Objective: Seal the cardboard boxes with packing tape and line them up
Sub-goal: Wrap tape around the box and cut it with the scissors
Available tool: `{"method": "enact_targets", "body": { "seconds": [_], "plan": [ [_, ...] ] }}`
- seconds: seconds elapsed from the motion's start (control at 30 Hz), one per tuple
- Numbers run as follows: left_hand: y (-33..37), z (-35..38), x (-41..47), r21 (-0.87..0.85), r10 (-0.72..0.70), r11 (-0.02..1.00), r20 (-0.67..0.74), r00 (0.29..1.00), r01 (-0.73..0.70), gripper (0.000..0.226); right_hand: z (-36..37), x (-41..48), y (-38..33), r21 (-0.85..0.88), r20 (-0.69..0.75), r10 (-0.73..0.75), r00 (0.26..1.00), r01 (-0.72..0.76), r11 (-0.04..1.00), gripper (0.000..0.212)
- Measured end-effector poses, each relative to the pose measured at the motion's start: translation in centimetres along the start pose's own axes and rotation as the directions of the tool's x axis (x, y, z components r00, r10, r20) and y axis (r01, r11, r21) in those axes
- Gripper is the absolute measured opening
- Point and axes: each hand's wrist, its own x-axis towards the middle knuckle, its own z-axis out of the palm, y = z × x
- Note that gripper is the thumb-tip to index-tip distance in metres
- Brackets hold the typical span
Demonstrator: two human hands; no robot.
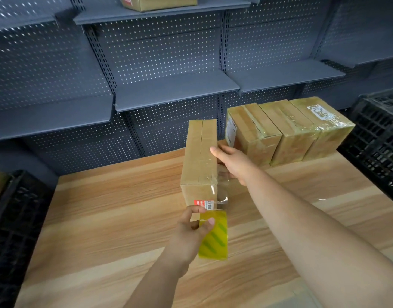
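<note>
On the tabletop (129, 218) I'm taping the box (200, 161): my right hand (233, 163) braces its side, fingers spread, while my left hand (194, 230), nearer me, grips the tape roll (214, 235). Next, I judge: tear the strip.

Five boxes: one (200, 158) alone on the table (102, 218), three side by side (253, 132) (291, 132) (324, 125), one (160, 2) on a shelf. One tape roll (214, 235). Two black crates (13, 230) (377, 138). Two hands (191, 232) (233, 162).
</note>
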Motion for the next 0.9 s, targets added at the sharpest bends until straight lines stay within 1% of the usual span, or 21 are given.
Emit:
{"method": "enact_targets", "body": {
  "seconds": [0.03,0.1,0.13,0.17,0.2,0.23,0.3,0.37,0.43,0.47,0.53,0.63,0.7,0.73,0.77,0.8,0.83,0.87,0.9],
  "plan": [
    [0.0,0.0,-0.1,0.012,0.008,1.000,0.005,1.000,-0.008,0.020,-0.2,-0.2,0.3,0.010,-0.002,0.017,1.000,-0.017,1.000,0.072],
    [0.0,0.2,-0.2,0.013,0.025,1.000,0.012,1.000,-0.026,0.019,-1.2,-0.6,1.6,0.133,-0.032,0.063,0.997,-0.059,0.989,0.073],
    [0.0,0.3,-0.2,0.004,0.032,0.999,0.013,0.999,-0.032,0.019,-2.0,-1.2,2.7,0.223,-0.087,0.087,0.992,-0.066,0.973,0.069],
    [0.0,0.4,-0.2,-0.008,0.035,0.999,0.013,0.999,-0.035,0.020,-2.9,-1.8,4.4,0.280,-0.181,0.117,0.976,-0.063,0.958,0.063],
    [0.1,0.5,-0.3,-0.018,0.038,0.999,0.014,0.999,-0.037,0.021,-3.9,-2.8,6.4,0.260,-0.308,0.152,0.939,-0.070,0.963,0.055],
    [0.2,0.7,-0.3,-0.028,0.043,0.999,0.017,0.999,-0.042,0.020,-5.0,-3.8,9.2,0.177,-0.438,0.175,0.882,-0.106,0.978,0.049],
    [0.2,0.9,-0.2,-0.040,0.052,0.998,0.013,0.999,-0.051,0.017,-7.5,-6.6,15.1,-0.023,-0.633,0.188,0.751,-0.262,0.965,0.036],
    [0.1,1.1,0.0,-0.042,0.066,0.997,-0.009,0.998,-0.067,0.015,-9.9,-8.9,20.9,-0.176,-0.727,0.153,0.670,-0.396,0.901,0.029],
    [-0.3,1.4,0.2,-0.039,0.078,0.996,-0.027,0.997,-0.079,0.012,-11.7,-9.9,25.1,-0.247,-0.765,0.162,0.624,-0.516,0.820,0.031],
    [-0.4,1.5,0.2,-0.028,0.082,0.996,-0.041,0.996,-0.083,0.009,-12.3,-10.2,26.2,-0.288,-0.761,0.170,0.627,-0.560,0.777,0.032],
    [-0.7,1.6,0.3,-0.004,0.085,0.996,-0.065,0.994,-0.086,0.002,-13.0,-9.9,27.2,-0.361,-0.727,0.185,0.661,-0.596,0.717,0.034],
    [-0.9,1.8,0.3,0.000,0.082,0.997,-0.064,0.995,-0.082,0.004,-13.5,-8.5,27.6,-0.476,-0.665,0.188,0.723,-0.605,0.638,0.040],
    [-1.0,1.9,0.1,-0.006,0.078,0.997,-0.065,0.995,-0.078,0.008,-13.6,-7.6,27.7,-0.575,-0.627,0.189,0.755,-0.613,0.541,0.051],
    [-0.9,1.8,0.1,-0.008,0.075,0.997,-0.063,0.995,-0.075,0.009,-13.5,-7.3,27.4,-0.587,-0.622,0.201,0.757,-0.620,0.521,0.055],
    [-0.9,1.8,0.0,-0.005,0.070,0.998,-0.060,0.996,-0.070,0.008,-13.7,-6.5,27.8,-0.587,-0.615,0.221,0.757,-0.626,0.513,0.056],
    [-0.7,1.8,0.0,0.000,0.063,0.998,-0.057,0.996,-0.063,0.007,-13.8,-6.2,27.6,-0.571,-0.613,0.261,0.746,-0.646,0.506,0.053],
    [-0.6,1.7,-0.1,0.001,0.057,0.998,-0.054,0.997,-0.057,0.007,-14.2,-5.6,27.9,-0.575,-0.594,0.284,0.753,-0.644,0.505,0.048],
    [-0.5,1.6,-0.2,-0.004,0.054,0.998,-0.050,0.997,-0.055,0.008,-14.3,-5.3,27.7,-0.552,-0.579,0.302,0.758,-0.636,0.539,0.041],
    [-0.4,1.6,-0.3,-0.004,0.052,0.999,-0.047,0.998,-0.053,0.010,-14.2,-4.9,27.8,-0.526,-0.558,0.291,0.777,-0.603,0.600,0.031]
  ]
}}
